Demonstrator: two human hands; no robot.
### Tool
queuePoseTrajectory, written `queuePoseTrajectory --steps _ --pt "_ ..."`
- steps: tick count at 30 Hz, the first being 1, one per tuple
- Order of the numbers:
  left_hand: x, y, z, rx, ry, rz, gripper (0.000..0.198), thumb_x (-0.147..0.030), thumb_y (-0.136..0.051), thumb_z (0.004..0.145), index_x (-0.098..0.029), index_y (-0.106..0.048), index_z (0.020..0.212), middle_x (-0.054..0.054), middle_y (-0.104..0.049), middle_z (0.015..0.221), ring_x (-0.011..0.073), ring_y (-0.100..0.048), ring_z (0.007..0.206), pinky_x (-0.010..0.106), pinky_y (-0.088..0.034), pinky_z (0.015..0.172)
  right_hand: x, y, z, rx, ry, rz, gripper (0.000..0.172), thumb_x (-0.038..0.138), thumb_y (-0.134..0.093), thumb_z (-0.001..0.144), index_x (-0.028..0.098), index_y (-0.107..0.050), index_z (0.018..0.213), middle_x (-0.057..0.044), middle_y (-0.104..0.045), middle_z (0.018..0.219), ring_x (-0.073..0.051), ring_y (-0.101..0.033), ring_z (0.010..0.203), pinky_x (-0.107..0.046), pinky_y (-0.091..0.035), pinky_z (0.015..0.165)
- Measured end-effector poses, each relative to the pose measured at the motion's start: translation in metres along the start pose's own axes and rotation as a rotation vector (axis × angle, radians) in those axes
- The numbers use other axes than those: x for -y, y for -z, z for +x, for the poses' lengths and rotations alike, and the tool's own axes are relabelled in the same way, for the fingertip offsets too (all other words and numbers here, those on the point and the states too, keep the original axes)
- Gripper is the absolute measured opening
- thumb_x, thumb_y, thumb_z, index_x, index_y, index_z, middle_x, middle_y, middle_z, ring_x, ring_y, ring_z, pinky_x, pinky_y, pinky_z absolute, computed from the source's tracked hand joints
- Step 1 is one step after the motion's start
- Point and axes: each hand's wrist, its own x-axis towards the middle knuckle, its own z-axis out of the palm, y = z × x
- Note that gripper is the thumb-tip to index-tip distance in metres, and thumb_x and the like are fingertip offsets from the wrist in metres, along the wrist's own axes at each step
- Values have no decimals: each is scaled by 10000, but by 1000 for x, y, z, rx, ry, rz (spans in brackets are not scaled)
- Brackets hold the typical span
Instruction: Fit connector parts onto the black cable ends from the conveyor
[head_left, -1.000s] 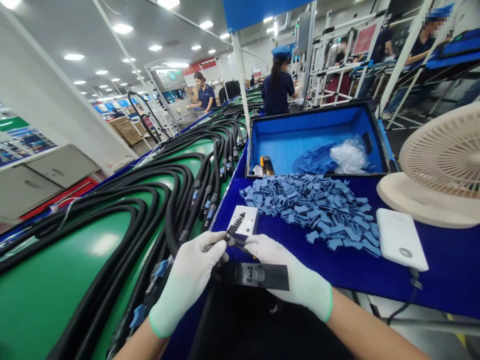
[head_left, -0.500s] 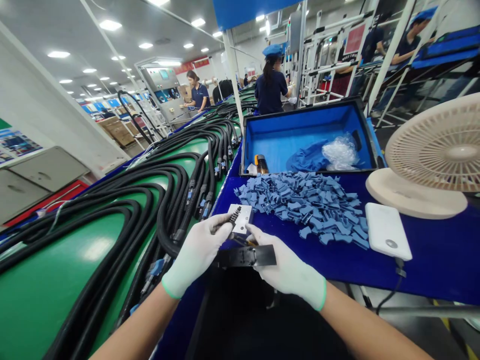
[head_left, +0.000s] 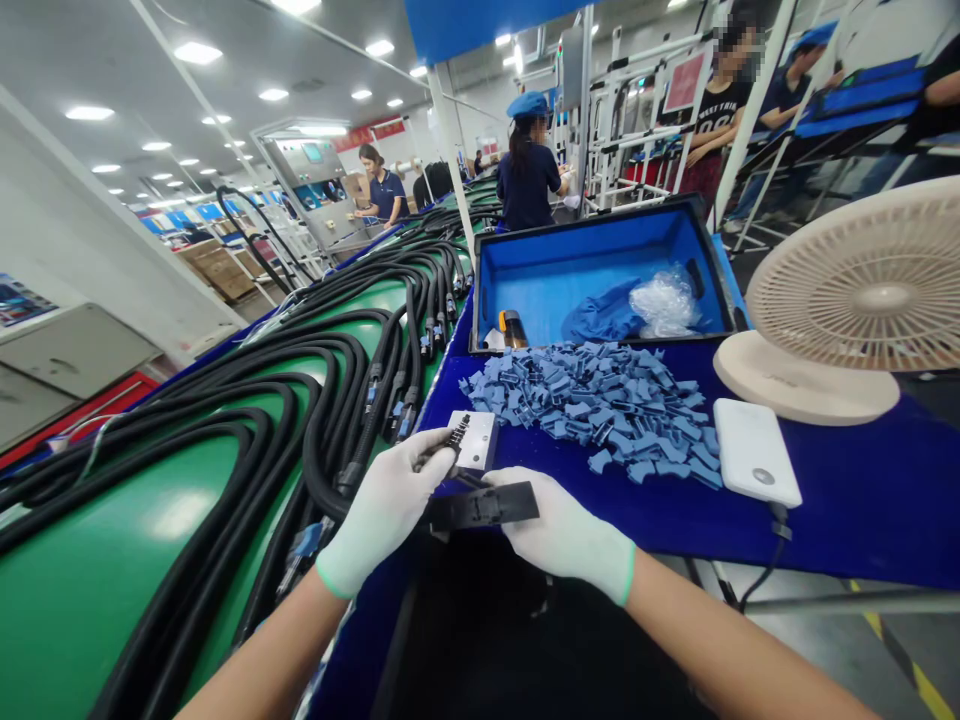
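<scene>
My left hand, in a white glove, pinches a small dark toothed connector part above a white card lying on the navy mat. My right hand, also gloved, grips a flat black plastic plate with cut-outs, its end reaching toward my left hand. Just beyond both hands lies a heap of small blue rubber pieces. Black cables with blue-tipped connectors run along the green conveyor belt to my left.
An open blue-lined case holds blue cloth, clear plastic wrap and an amber bottle. A cream fan and a white power bank stand to the right. Co-workers stand beyond, among white racks.
The view has swung, shifting the scene left and up. My left hand has risen over the white card, and the black plate now tilts up at its right end, looking shorter.
</scene>
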Motion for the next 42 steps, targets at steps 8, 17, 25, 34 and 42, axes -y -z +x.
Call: queuePoseTrajectory --steps 8,17,25,34,42 --pt "24 6 13 96 195 -841 516 -387 -830 812 -167 -631 1234 72 -712 957 169 -680 761 285 -553 725 5 26 -4 -156 5 -145 708 137 -700 799 203 -493 1473 -131 -571 1446 -311 -517 1344 -489 -381 1169" --pt "8 6 -14 72 -106 -229 267 -263 -760 841 -210 -761 1102 59 -720 1121 253 -662 1071 346 -510 959 22 15 7 -71 -58 356 502 158 -799 739 228 -593 1191 -13 -688 1111 -211 -646 1033 -365 -507 944" --pt "0 -1 -23 152 -440 61 255 -163 -635 930 -279 -763 1118 33 -666 991 191 -648 925 310 -525 832 26 9 7 50 -77 525 688 172 -800 756 250 -480 1359 -19 -637 1134 -206 -637 1017 -360 -523 914" --pt "14 -12 -1 268 -144 -186 914 -98 -776 690 -275 -447 1524 9 -657 1017 193 -639 869 314 -537 786 27 10 -2 17 -27 478 592 92 -750 728 224 -544 1266 -20 -650 1113 -208 -631 1039 -366 -496 959" --pt "13 -25 -23 10 -167 36 433 -270 -816 713 -287 -758 1141 36 -694 872 259 -642 799 369 -527 768 10 2 -7 -199 -181 570 412 131 -768 668 214 -582 1026 -8 -673 973 -207 -648 905 -346 -546 816"
